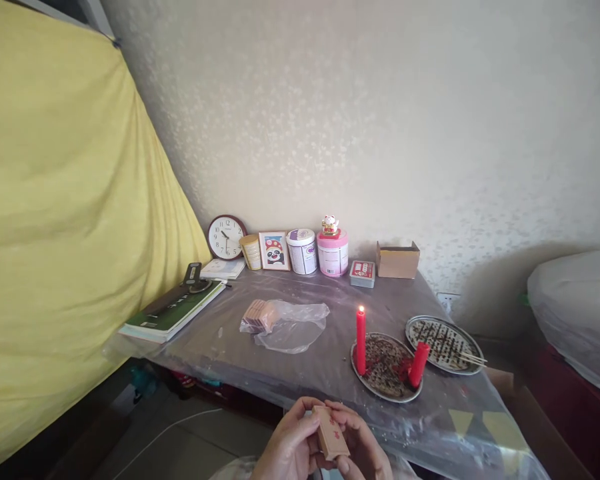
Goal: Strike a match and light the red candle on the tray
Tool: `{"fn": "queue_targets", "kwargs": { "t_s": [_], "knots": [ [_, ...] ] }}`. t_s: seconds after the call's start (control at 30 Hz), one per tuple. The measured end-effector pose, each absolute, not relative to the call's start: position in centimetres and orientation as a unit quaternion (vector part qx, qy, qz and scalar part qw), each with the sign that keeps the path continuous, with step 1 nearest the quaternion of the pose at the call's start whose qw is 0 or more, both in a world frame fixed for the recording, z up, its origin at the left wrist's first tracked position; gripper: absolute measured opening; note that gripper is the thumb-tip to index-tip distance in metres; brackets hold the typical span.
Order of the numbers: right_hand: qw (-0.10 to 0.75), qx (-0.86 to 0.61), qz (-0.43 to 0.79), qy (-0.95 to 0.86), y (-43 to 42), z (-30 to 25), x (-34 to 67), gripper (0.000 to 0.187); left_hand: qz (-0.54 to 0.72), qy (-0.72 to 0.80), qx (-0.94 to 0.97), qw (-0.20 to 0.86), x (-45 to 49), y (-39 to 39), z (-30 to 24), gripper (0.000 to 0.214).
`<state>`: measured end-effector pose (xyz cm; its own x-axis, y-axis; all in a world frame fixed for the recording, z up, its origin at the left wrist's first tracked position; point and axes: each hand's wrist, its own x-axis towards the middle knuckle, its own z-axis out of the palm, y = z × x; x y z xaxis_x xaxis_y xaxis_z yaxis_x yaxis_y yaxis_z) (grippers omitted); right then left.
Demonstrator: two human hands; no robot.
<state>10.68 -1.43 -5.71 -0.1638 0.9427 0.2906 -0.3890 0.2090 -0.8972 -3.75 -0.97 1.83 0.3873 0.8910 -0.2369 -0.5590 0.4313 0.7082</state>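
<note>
Low at the front edge of the table, a small tan box (332, 433) with red marks on its top face is held between both hands. My left hand (293, 440) grips it from the left, thumb along its upper side. From the right, my right hand (363, 443) closes its fingers and thumb around it. Beyond the hands, a lit red candle (361, 340) stands upright on a round metal tray (387, 398). A shorter, thicker red candle (419, 364) leans on that tray's right side. Several tan pieces (260, 315) lie stacked in a clear plastic bag (300, 327).
Behind right, another round tray (420, 320) holds thin sticks (473, 359). Along the wall stand a clock (227, 237), a framed picture (274, 251), two tins (303, 257), a flat tin (363, 274) and a cardboard box (399, 262). A green book (175, 310) lies left, beside a yellow curtain (80, 200).
</note>
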Motion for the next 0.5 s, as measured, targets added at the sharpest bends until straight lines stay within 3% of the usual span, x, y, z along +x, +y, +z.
{"fn": "queue_targets", "kwargs": {
  "t_s": [0.17, 0.37, 0.5],
  "knots": [
    [0.597, -0.287, 0.553, -0.507, -1.7, -5.2, 10.6, 0.046, 0.457, 0.296, 0.276, 0.792, -3.7, -0.9, 1.7, 0.020],
    [0.535, -0.266, 0.560, -0.574, -1.6, -4.4, 12.0, 0.042, 0.462, 0.293, 0.282, 0.788, -3.6, -0.9, 1.1, 0.024],
    [0.537, -0.274, 0.576, -0.551, -1.9, -3.9, 12.0, 0.042, 0.467, 0.299, 0.273, 0.786, -3.5, -1.0, 1.6, 0.022]
  ]
}}
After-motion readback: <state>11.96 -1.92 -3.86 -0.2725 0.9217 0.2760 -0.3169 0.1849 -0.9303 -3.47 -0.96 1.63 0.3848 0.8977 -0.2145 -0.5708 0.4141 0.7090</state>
